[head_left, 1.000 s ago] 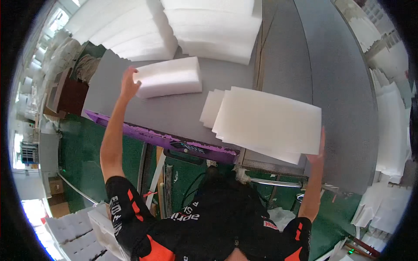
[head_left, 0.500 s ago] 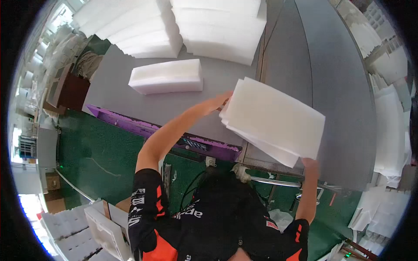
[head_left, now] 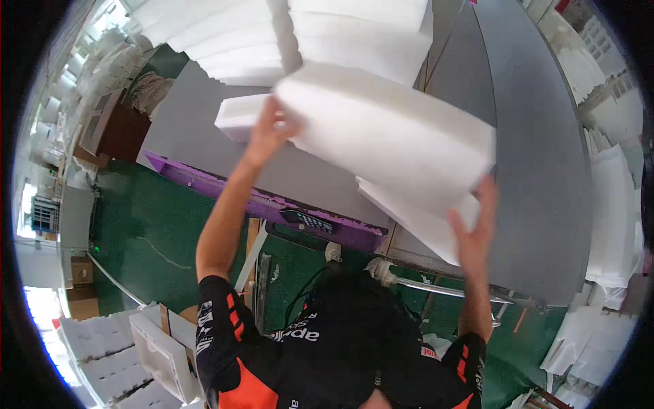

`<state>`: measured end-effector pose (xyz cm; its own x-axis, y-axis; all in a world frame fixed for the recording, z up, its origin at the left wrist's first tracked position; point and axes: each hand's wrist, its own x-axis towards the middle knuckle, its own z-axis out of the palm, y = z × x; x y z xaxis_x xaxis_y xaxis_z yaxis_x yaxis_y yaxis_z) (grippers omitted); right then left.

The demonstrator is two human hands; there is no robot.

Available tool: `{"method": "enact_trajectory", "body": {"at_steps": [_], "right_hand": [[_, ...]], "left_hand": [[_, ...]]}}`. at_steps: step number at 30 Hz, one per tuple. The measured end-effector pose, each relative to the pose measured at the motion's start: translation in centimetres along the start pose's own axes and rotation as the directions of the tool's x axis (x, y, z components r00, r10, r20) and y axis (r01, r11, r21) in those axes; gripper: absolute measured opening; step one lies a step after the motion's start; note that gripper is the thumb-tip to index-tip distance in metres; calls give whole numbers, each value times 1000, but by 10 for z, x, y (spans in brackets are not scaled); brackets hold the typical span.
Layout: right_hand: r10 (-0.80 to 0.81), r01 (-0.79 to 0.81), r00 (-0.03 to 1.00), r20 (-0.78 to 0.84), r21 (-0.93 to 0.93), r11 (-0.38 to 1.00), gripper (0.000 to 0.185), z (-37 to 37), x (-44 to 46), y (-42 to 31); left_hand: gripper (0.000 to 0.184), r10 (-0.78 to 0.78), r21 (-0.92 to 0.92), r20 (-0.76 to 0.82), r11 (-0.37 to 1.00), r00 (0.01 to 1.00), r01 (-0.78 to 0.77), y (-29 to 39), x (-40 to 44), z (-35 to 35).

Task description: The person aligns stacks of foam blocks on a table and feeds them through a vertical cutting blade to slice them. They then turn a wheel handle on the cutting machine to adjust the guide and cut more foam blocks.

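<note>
A thick white foam sheet [head_left: 392, 129], blurred by motion, is tilted up above the grey table. My left hand [head_left: 270, 133] grips its left end, thumb and fingers pinched round the edge. At its lower right corner, my right hand [head_left: 475, 225] has the fingers on the edge and the thumb apart. Beneath it lies another white foam sheet [head_left: 422, 221], partly covered and close to my right thumb. A white foam block [head_left: 240, 116] rests on the table behind my left hand, its right part hidden by the raised sheet.
Tall stacks of white foam sheets [head_left: 357, 34] stand at the back of the grey table [head_left: 184, 112]. A purple rail [head_left: 204, 185] with a keypad [head_left: 306, 221] runs along the front edge. More white foam [head_left: 613, 211] is piled at the far right.
The upper foam sheet has lifted and shifted left and away from me, tilting and parting from the sheet below. Both hands moved up with it, the left also leftward.
</note>
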<state>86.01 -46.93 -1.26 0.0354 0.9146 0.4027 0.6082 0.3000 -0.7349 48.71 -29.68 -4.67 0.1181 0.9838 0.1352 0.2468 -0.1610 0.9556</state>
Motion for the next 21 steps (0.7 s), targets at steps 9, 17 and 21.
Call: {"method": "enact_trajectory", "body": {"at_steps": [9, 17, 21], "right_hand": [[170, -279, 931, 324, 327, 903, 77, 254, 71, -30], [212, -377, 898, 386, 426, 822, 69, 212, 51, -40], [-23, -50, 951, -310, -227, 973, 59, 83, -2, 9]], "left_hand": [[49, 173, 540, -128, 838, 976, -78, -58, -26, -140], [45, 362, 924, -219, 376, 906, 73, -115, -36, -170], [58, -97, 330, 195, 944, 976, 28, -24, -46, -65]]}}
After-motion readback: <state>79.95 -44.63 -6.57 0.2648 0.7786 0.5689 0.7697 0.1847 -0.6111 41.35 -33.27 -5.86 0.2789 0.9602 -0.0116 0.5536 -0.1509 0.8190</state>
